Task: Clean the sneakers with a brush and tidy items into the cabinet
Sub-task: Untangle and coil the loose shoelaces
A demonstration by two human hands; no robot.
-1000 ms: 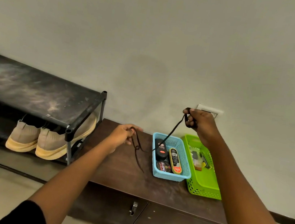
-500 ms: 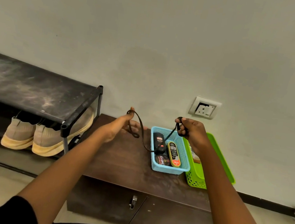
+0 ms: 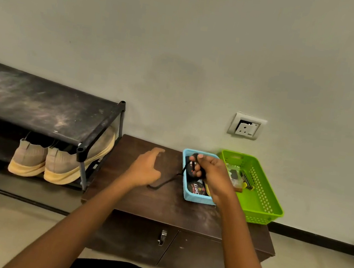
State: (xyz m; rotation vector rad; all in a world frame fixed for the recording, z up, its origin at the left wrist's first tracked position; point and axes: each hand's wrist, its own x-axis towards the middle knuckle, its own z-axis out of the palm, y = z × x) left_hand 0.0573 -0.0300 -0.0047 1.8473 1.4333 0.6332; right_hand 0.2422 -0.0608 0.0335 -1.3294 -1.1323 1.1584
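My left hand (image 3: 147,168) is over the cabinet (image 3: 161,206) top, left of centre, palm down. Its fingers are released and loosely spread and grasp nothing. I cannot tell whether it touches the wood.

My right hand (image 3: 215,175) is over the far part of the blue basket (image 3: 197,198). Its fingers are curled around a black item (image 3: 191,169) with small red marks. What the item is cannot be made out.

A black cord (image 3: 164,182) runs from the right hand's grip over the basket's left rim and lies on the cabinet top, ending just near of my left hand.

The blue basket stands on the cabinet top right of centre and holds a round tin (image 3: 197,187) lettered "Cherry" at its near end. The green basket (image 3: 263,205) stands just beside it on the right, with a few small dark items at its far end, too small to identify.

The sneakers (image 3: 63,161), beige with pale yellow soles, stand side by side on the lower shelf of the black shoe rack (image 3: 39,105), left of the cabinet, heels toward me. The rack's top shelf is dusty.

Both cabinet doors are closed, and a metal handle (image 3: 163,237) sits where they meet. A wall socket (image 3: 246,126) is mounted above the baskets.
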